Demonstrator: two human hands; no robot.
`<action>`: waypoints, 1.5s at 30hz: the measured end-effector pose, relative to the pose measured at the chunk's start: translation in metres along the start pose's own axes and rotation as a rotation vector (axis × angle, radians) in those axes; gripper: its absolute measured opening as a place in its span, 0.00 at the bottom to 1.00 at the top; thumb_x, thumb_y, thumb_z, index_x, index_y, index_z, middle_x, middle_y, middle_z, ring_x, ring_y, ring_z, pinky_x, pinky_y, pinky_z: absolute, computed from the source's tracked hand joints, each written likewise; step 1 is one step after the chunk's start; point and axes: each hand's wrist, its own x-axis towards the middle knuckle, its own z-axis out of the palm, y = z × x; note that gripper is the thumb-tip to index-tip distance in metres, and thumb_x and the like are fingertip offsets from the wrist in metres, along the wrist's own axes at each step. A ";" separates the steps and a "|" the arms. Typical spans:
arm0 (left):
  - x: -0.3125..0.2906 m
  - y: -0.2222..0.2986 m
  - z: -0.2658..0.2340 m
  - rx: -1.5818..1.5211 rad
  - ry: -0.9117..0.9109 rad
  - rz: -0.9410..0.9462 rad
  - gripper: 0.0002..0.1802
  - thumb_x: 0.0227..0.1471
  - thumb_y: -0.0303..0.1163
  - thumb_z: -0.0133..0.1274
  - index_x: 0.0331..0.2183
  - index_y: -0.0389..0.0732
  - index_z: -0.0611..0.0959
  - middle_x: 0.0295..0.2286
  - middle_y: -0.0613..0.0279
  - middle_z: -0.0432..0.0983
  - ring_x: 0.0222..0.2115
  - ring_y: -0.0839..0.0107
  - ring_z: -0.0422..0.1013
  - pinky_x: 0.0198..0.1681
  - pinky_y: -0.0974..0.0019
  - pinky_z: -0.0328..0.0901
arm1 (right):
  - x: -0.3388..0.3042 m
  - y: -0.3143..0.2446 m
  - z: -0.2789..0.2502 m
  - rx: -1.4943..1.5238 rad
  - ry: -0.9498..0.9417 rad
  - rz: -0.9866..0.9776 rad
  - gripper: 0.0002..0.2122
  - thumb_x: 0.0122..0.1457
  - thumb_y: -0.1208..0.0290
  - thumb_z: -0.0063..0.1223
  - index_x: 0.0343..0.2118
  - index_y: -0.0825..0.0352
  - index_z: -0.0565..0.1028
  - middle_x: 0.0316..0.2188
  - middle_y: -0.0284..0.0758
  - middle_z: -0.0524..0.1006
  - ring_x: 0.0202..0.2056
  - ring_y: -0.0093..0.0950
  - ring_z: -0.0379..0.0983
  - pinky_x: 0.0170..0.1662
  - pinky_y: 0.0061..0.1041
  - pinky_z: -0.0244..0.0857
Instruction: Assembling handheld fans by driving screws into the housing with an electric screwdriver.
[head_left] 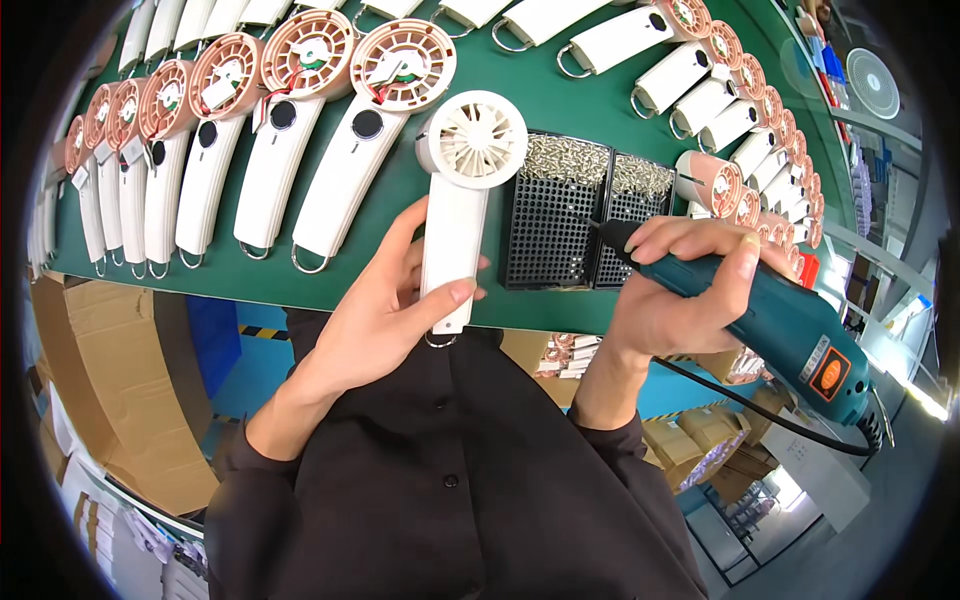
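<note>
A white handheld fan [455, 225] stands in the grip of my left hand [385, 305], whose fingers wrap round the lower handle. Its round head with white blades faces up, and a small metal ring hangs from the handle's end. My right hand [680, 280] is closed round a dark teal electric screwdriver [780, 310] with a black nose. The screwdriver's tip points left, over a black screw tray [550, 235] with rows of holes. Loose silver screws [565, 160] lie heaped along the tray's far end. Whether the tip touches a screw I cannot tell.
Several fans with pink open heads [310, 55] line the green table [400, 190] at left, and more [720, 185] curve along the right. A black cord [760, 405] loops below the screwdriver. Cardboard boxes [130, 390] stand below the table's near edge.
</note>
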 end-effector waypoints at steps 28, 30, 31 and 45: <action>0.013 -0.008 -0.003 -0.060 -0.091 0.082 0.39 0.59 0.24 0.47 0.63 0.41 0.44 0.47 0.51 0.71 0.43 0.66 0.73 0.45 0.65 0.66 | -0.032 -0.043 -0.003 0.102 -0.292 -0.072 0.11 0.60 0.64 0.37 0.41 0.63 0.63 0.16 0.35 0.61 0.06 0.25 0.55 0.10 0.26 0.57; 0.013 -0.009 -0.004 -0.063 -0.099 0.090 0.39 0.59 0.24 0.47 0.63 0.41 0.44 0.47 0.51 0.71 0.43 0.66 0.73 0.45 0.65 0.66 | -0.037 -0.037 -0.005 0.089 -0.268 -0.078 0.09 0.62 0.67 0.36 0.42 0.65 0.59 0.17 0.39 0.64 0.08 0.29 0.59 0.11 0.29 0.61; 0.013 -0.008 -0.003 -0.066 -0.089 0.084 0.39 0.59 0.24 0.47 0.63 0.41 0.44 0.47 0.51 0.71 0.43 0.65 0.73 0.46 0.65 0.66 | -0.036 -0.034 -0.008 0.094 -0.256 -0.063 0.09 0.64 0.69 0.36 0.42 0.66 0.56 0.18 0.42 0.66 0.10 0.33 0.64 0.14 0.32 0.65; 0.013 -0.007 -0.001 -0.058 -0.070 0.057 0.38 0.58 0.23 0.46 0.63 0.43 0.45 0.46 0.50 0.71 0.43 0.64 0.73 0.43 0.64 0.68 | -0.023 -0.009 -0.027 -0.029 0.009 0.012 0.08 0.58 0.74 0.44 0.37 0.65 0.59 0.13 0.38 0.63 0.07 0.28 0.59 0.09 0.28 0.60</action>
